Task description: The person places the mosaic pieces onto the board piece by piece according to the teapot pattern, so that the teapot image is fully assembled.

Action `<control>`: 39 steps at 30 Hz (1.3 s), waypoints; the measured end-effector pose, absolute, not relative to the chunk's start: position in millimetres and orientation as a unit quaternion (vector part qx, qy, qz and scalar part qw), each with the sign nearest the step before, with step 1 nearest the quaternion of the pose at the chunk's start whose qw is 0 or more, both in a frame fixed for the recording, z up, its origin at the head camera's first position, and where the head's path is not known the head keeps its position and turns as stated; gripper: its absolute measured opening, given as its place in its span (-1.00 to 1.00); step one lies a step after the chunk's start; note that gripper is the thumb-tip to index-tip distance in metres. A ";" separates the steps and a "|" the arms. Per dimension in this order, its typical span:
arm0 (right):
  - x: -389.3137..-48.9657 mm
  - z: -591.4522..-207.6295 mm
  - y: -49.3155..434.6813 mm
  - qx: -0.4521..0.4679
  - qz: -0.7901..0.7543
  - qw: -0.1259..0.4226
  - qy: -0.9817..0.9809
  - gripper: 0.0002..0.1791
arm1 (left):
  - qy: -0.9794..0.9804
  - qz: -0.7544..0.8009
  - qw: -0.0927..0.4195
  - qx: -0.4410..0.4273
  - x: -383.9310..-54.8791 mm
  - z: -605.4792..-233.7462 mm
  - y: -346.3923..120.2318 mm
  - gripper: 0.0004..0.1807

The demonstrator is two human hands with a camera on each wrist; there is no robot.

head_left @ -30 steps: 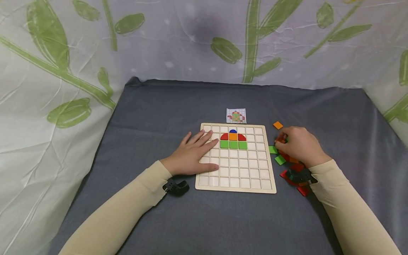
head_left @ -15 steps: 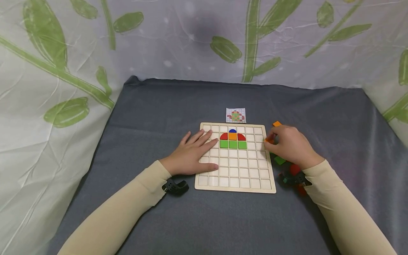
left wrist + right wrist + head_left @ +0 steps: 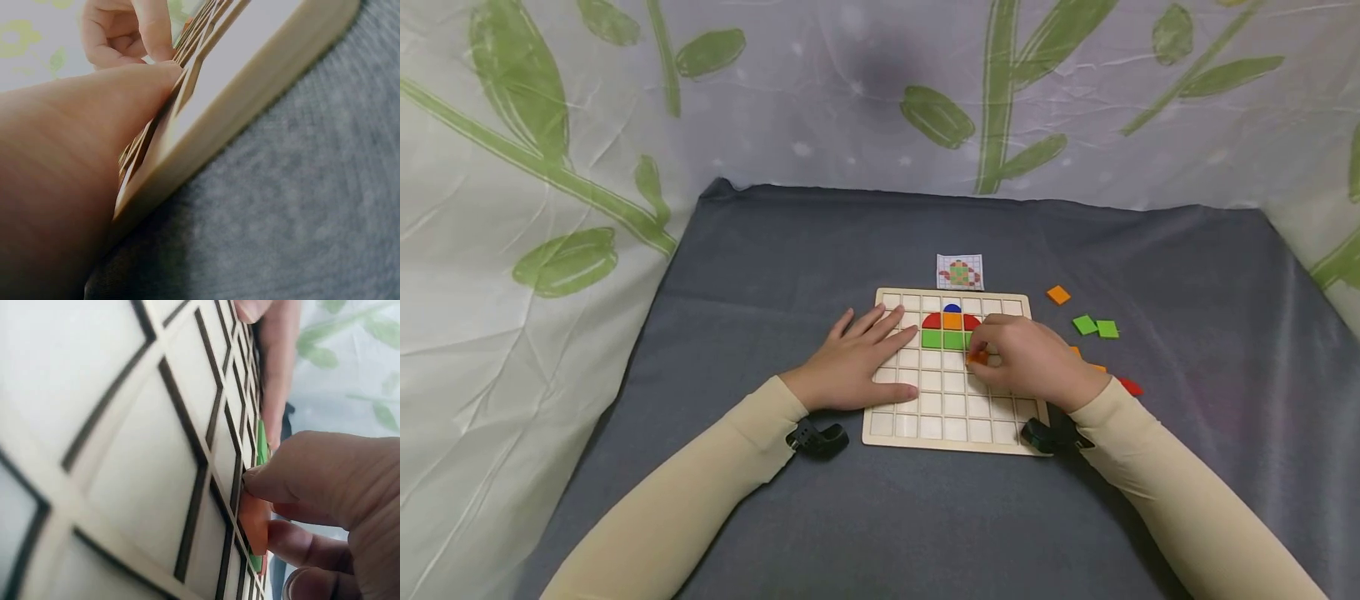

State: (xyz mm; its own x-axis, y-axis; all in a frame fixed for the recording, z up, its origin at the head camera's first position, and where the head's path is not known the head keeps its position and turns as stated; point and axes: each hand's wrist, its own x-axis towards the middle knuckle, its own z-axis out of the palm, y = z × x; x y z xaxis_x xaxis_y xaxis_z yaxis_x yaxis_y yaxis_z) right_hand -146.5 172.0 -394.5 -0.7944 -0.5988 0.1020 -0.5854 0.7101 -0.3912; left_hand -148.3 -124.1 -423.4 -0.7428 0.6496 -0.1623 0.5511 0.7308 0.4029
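A wooden grid board point(image 3: 955, 430) lies on the grey cloth. My left hand point(image 3: 852, 368) rests on its left side with the fingers spread. Near the board's top sit a blue half-round piece point(image 3: 952, 308), an orange square point(image 3: 952, 322) between two red curved pieces point(image 3: 932, 322), and a row of green squares point(image 3: 932, 339). Just under the right end of that row, my right hand point(image 3: 1028, 357) pinches an orange tile point(image 3: 254, 525) between thumb and fingers. In the right wrist view the tile is tilted against the grid; whether it is seated in a cell I cannot tell.
Behind the board lies a small picture card point(image 3: 959, 273) with a coloured grid pattern. To the right are a loose orange tile point(image 3: 1058, 294), two green tiles point(image 3: 1107, 329) and a red piece point(image 3: 1130, 386); my right arm partly hides others. A leaf-patterned curtain point(image 3: 820, 92) hangs behind.
My right hand has moved left from the loose pieces onto the board, bringing the orange tile to a cell below the green row. My left hand has stayed in place.
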 end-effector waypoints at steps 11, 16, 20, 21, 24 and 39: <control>-144.8 -393.8 173.6 -0.346 -0.228 0.045 0.909 -0.88 | 0.920 0.163 0.150 0.324 -148.5 -423.2 -123.9 0.02; -146.3 -395.0 177.3 -0.361 -0.241 0.049 0.900 -0.86 | 0.919 0.166 0.151 0.325 -147.9 -421.7 -123.9 0.02; -146.4 -395.3 179.5 -0.365 -0.241 0.043 0.898 -0.86 | 0.918 0.169 0.149 0.326 -148.4 -421.5 -123.7 0.01; -146.3 -395.2 180.2 -0.365 -0.239 0.041 0.899 -0.86 | 0.918 0.169 0.148 0.327 -148.5 -421.6 -123.9 0.01; -145.7 -393.7 183.2 -0.360 -0.231 0.040 0.903 -0.89 | 0.920 0.164 0.150 0.324 -148.2 -423.0 -124.3 0.02; -148.3 -371.5 233.8 -0.234 -0.138 0.067 0.960 -0.77 | 0.918 0.168 0.147 0.327 -146.6 -421.3 -124.9 0.02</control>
